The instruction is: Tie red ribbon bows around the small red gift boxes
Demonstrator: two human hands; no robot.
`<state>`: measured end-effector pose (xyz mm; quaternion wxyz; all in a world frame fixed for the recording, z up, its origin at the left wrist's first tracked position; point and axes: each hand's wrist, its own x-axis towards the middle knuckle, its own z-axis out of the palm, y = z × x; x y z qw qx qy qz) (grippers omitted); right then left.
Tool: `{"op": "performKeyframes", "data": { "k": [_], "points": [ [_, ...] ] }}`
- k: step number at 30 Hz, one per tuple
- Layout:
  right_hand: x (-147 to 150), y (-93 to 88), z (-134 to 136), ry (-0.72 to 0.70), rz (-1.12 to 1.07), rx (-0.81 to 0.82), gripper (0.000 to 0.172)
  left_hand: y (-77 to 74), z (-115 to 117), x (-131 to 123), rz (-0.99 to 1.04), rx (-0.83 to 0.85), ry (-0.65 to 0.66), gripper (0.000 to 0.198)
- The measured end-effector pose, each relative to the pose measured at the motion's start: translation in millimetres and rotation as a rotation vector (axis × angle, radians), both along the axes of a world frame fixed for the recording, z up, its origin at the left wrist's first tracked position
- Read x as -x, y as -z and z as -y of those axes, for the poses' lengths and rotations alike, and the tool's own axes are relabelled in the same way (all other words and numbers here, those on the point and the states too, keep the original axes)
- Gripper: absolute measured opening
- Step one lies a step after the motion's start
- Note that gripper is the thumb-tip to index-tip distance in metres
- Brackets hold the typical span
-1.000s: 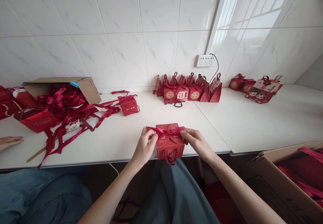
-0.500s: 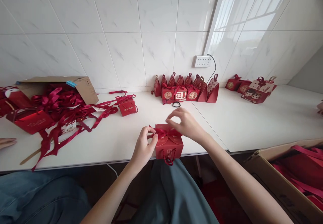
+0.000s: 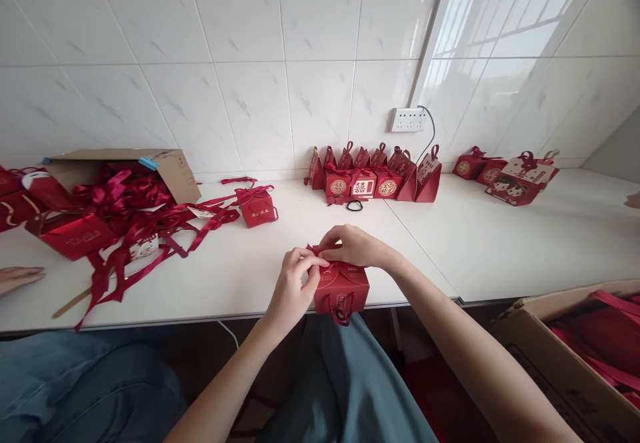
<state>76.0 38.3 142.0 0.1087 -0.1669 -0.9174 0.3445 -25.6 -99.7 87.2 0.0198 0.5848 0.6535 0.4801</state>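
Observation:
A small red gift box (image 3: pixel 344 290) with a cord handle stands at the near edge of the white table (image 3: pixel 240 276). A red ribbon (image 3: pixel 320 263) runs across its top. My left hand (image 3: pixel 295 286) is at the box's left top corner, fingers pinched on the ribbon. My right hand (image 3: pixel 353 246) lies over the top of the box, fingers curled down onto the ribbon beside my left fingertips. Most of the ribbon is hidden under both hands.
A tipped cardboard box (image 3: pixel 150 170) spills red ribbons (image 3: pixel 135 216) and red bags at left; one tied box (image 3: pixel 257 208) stands nearby. Finished boxes (image 3: pixel 365 176) line the wall, more (image 3: pixel 510 176) at right. Another person's hand (image 3: pixel 20 276) rests far left. A carton (image 3: pixel 575 356) sits lower right.
My right hand let go of the ribbon's right end, rose above the box, then came down onto its top next to my left fingers. My left hand stayed pinched on the ribbon.

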Motion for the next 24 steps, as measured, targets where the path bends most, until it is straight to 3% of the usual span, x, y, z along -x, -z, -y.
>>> {"op": "performKeyframes", "data": {
  "k": [4, 9, 13, 16, 18, 20, 22, 24],
  "points": [
    [0, 1.9, 0, -0.006, -0.04, -0.029, 0.014, -1.2, 0, 3, -0.044, -0.011, 0.046, 0.027],
    [3, 7.0, -2, 0.088, -0.083, 0.126, 0.011, -6.5, -1, 8, -0.157, 0.082, 0.157, 0.038],
    [-6, 10.9, -7, 0.28, -0.157, 0.099, 0.018, -11.3, -1, 9, -0.201, 0.125, 0.18, 0.043],
    [-32, 15.9, -13, 0.452, -0.139, 0.065, 0.032, -13.0, 0, 9, -0.216, 0.131, 0.187, 0.042],
    [-53, 20.1, -17, 0.421, 0.05, 0.136, 0.046, -12.7, 0, 8, -0.219, 0.13, 0.198, 0.042],
    [-70, 23.7, -20, 0.278, 0.202, 0.295, 0.054, -11.6, -1, 8, -0.215, 0.125, 0.205, 0.042],
    [-79, 25.7, -23, 0.193, 0.205, 0.415, 0.048, -10.5, -3, 8, -0.207, 0.118, 0.21, 0.042],
    [-78, 25.5, -27, 0.235, 0.109, 0.433, 0.039, -10.3, -4, 8, -0.203, 0.118, 0.216, 0.043]
  ]
}}
